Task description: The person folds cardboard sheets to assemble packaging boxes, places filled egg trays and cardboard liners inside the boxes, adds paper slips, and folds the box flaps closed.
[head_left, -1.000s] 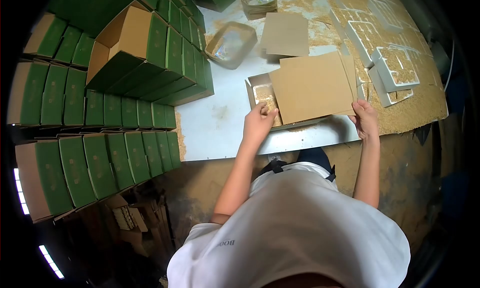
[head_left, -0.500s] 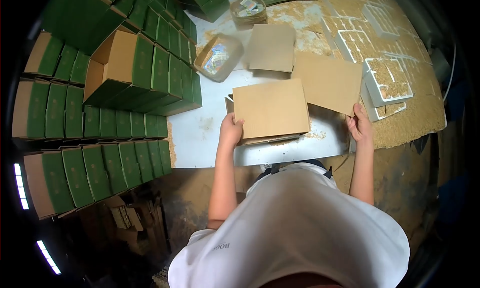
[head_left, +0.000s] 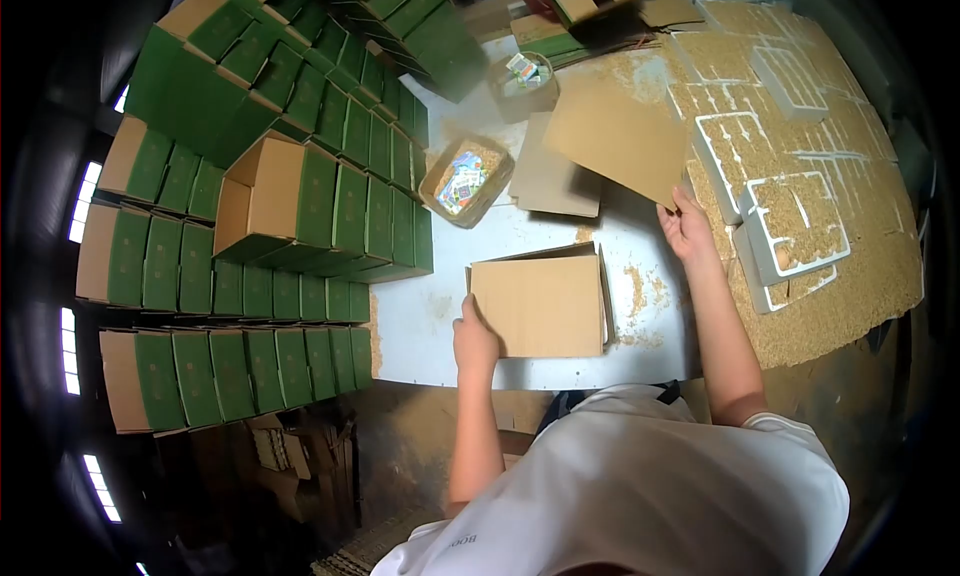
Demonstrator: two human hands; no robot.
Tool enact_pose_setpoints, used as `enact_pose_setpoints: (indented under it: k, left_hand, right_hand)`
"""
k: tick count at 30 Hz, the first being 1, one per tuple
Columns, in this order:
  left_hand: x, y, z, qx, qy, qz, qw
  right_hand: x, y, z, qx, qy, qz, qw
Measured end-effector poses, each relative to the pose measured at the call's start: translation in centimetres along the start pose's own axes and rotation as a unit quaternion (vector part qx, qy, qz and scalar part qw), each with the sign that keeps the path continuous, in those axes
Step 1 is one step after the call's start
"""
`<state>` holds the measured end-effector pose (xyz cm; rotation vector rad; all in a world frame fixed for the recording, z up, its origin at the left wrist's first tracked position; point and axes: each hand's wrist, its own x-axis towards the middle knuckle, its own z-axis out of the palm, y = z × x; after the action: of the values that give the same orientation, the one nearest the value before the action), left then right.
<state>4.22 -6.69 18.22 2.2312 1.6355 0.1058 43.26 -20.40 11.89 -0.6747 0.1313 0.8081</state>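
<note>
Near the front edge of the table sits a box [head_left: 606, 311], mostly covered by a flat cardboard sheet [head_left: 540, 301]. My left hand [head_left: 475, 338] is closed at the left edge of this sheet, the thumb on its upper face; whether it also grips the box wall is hidden. My right hand [head_left: 687, 226] pinches the near corner of a second cardboard piece [head_left: 625, 141], held tilted above the table. Beneath that piece, partly covered, another cardboard sheet [head_left: 552, 181] lies on the table.
Rows of green cartons [head_left: 250, 291] are stacked at the left, one open carton [head_left: 275, 191] on top. A plastic tub [head_left: 465, 181] of printed packets stands behind the box, with a round tub [head_left: 525, 81] farther back. White foam trays [head_left: 795, 221] filled with grainy material are at the right.
My right hand has carried its cardboard piece farther back, away from the box. The sheet under my left hand now lies lower and squarer over the box. The camera view has shifted.
</note>
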Motion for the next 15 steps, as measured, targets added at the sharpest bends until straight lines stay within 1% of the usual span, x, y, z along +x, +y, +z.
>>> enact_pose_setpoints:
  k: [3,5,6,7,8,9,10,13,14,15]
  left_hand:
    - [-1.0,0.6,-0.6,0.011,0.0,-0.012,1.0]
    - [-1.1,0.3,0.0,0.025,0.012,-0.017,0.999]
    - [-1.7,1.3,0.2,0.023,0.033,-0.018,0.999]
    - [-1.7,1.4,0.9,0.029,0.034,-0.007,0.999]
    - [-2.4,1.8,2.1,0.063,0.077,0.033,0.994]
    - [-3.3,3.4,2.4,0.094,0.121,0.074,0.986]
    - [-4.0,4.3,3.0,0.178,0.111,0.076,0.975]
    - [-4.7,5.9,3.9,0.241,-0.012,0.12,0.963]
    - [-3.6,5.1,5.7,0.216,-0.101,0.098,0.966]
    - [-2.6,5.0,6.1,0.178,-0.164,0.095,0.966]
  right_hand:
    - [3.8,4.1,3.2,-0.088,0.048,-0.003,0.995]
    - [5.8,6.3,4.0,-0.139,0.079,0.026,0.987]
    - [6.8,7.6,3.4,-0.165,0.067,0.046,0.983]
    - [7.3,8.4,3.0,-0.19,0.055,0.065,0.978]
    - [7.4,8.9,2.1,-0.183,0.009,0.113,0.977]
    - [8.0,9.4,0.1,-0.192,-0.009,0.162,0.968]
    - [6.3,9.0,0.2,-0.233,0.058,0.181,0.954]
    - [2.5,9.0,-5.1,-0.254,0.09,0.171,0.948]
    - [0.4,8.4,-6.1,-0.259,0.116,0.177,0.942]
    - [-1.0,7.9,-7.5,-0.259,0.121,0.206,0.936]
